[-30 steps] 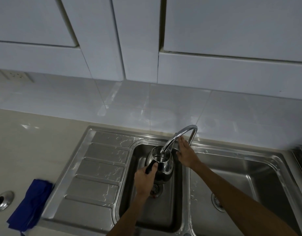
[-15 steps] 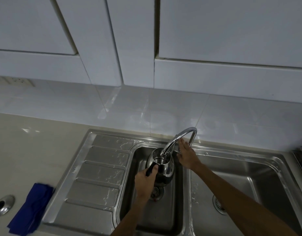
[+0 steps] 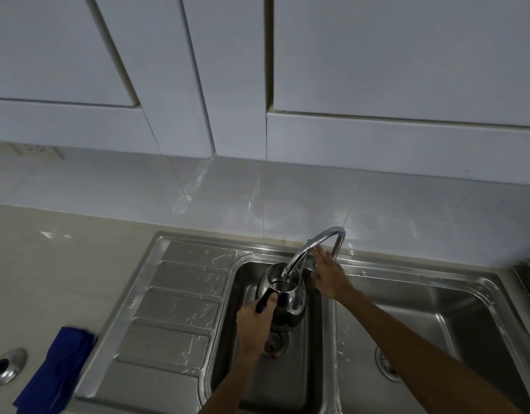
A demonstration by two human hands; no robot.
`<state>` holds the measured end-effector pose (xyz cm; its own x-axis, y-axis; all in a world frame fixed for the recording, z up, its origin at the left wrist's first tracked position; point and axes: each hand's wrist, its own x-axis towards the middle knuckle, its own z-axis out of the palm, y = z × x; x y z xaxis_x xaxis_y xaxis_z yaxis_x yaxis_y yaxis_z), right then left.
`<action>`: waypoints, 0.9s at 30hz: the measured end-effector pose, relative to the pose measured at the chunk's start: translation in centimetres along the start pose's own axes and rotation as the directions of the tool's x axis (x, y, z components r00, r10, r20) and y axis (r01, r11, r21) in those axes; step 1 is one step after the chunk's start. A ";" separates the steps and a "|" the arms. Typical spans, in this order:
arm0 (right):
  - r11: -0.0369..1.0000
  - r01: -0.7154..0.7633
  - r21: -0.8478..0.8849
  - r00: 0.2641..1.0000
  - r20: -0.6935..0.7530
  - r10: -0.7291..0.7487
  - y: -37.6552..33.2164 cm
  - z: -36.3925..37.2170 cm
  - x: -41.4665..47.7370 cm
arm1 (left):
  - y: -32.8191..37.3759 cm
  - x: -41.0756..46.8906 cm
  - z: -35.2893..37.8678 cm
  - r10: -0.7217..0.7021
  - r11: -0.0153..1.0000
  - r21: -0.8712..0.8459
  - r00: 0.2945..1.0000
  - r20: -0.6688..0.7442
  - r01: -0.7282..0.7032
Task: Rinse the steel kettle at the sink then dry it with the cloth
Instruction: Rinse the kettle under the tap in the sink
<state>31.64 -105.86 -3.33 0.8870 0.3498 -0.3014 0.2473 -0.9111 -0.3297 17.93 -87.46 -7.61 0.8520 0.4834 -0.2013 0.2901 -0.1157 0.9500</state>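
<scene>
The steel kettle [image 3: 290,297], round and shiny with an open top, hangs in the small left basin [image 3: 287,383] of the sink. Its mouth sits right under the spout of the curved chrome tap [image 3: 320,237]. My left hand [image 3: 254,324] is closed around the kettle's black handle. My right hand [image 3: 327,276] reaches to the foot of the tap with fingers stretched out, and it hides whatever lever is there. I cannot make out a stream of water. The blue cloth [image 3: 57,369] lies crumpled on the counter, left of the drainboard.
A ribbed, wet drainboard [image 3: 183,294] lies left of the basin, and a larger basin [image 3: 436,309] with a strainer [image 3: 386,363] lies to the right. A steel lid with a black knob [image 3: 5,366] rests at the counter's left edge. White cabinets hang overhead.
Both hands and the kettle keep their places under the tap. Only my view has tipped slightly, shifting the scene a little lower in the frame.
</scene>
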 end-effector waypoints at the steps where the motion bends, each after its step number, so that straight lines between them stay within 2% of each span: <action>1: 1.000 0.002 0.002 1.000 -0.001 -0.002 0.0 0.0 0.0 | 0.0 0.0 0.0 -0.002 1.000 -0.004 1.000 0.001 0.002; 4: 0.996 0.017 0.090 0.998 -0.058 -0.012 -0.3 0.3 -0.3 | -0.2 0.0 -0.1 -0.014 1.000 -0.004 1.000 -0.006 0.014; 7: 0.966 0.048 0.256 0.988 -0.155 -0.007 -1.1 1.1 -0.6 | -0.5 0.0 -0.1 -0.029 1.000 0.002 1.000 -0.006 0.029; 9: 0.914 0.010 0.405 0.984 -0.165 0.062 -2.1 1.8 -1.0 | -0.7 -0.1 -0.1 -0.039 0.999 0.007 0.999 -0.005 0.039; 11: 0.852 -0.092 0.516 0.980 -0.106 0.169 -2.9 2.8 -1.5 | -0.7 -0.2 -0.2 -0.037 0.999 0.001 0.999 -0.010 0.037; 13: 0.729 -0.224 0.647 0.957 0.005 0.289 -3.4 3.8 -1.9 | -0.5 -0.5 -0.3 -0.025 1.000 -0.005 1.000 -0.013 0.025; 14: 0.634 -0.292 0.716 0.938 0.083 0.337 -3.5 4.3 -2.2 | -0.3 -0.6 -0.3 -0.023 1.000 -0.012 1.000 -0.010 0.022; 17: 0.214 -0.467 0.858 0.853 0.374 0.364 -4.0 5.7 -3.6 | 0.4 -1.1 -0.2 -0.013 1.000 -0.026 0.999 -0.036 0.012; 19: 0.000 -0.521 0.854 0.813 0.496 0.306 -4.2 6.8 -4.4 | 0.7 -1.3 0.0 -0.015 0.999 -0.050 0.998 -0.054 0.012; 24: -0.297 -0.471 0.831 0.814 0.539 0.215 -5.5 8.5 -5.6 | 1.5 -2.0 0.4 -0.080 0.978 -0.194 0.997 -0.018 0.075; 27: -0.324 -0.454 0.830 0.809 0.536 0.240 -5.7 8.4 -5.8 | 1.1 -2.7 0.3 -0.116 0.961 -0.247 0.993 0.038 0.122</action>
<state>21.81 -100.84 -7.16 0.5679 0.1812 -0.8029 -0.8065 0.3172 -0.4989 16.12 -89.16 -6.07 0.8287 0.4600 -0.3189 0.2749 0.1618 0.9478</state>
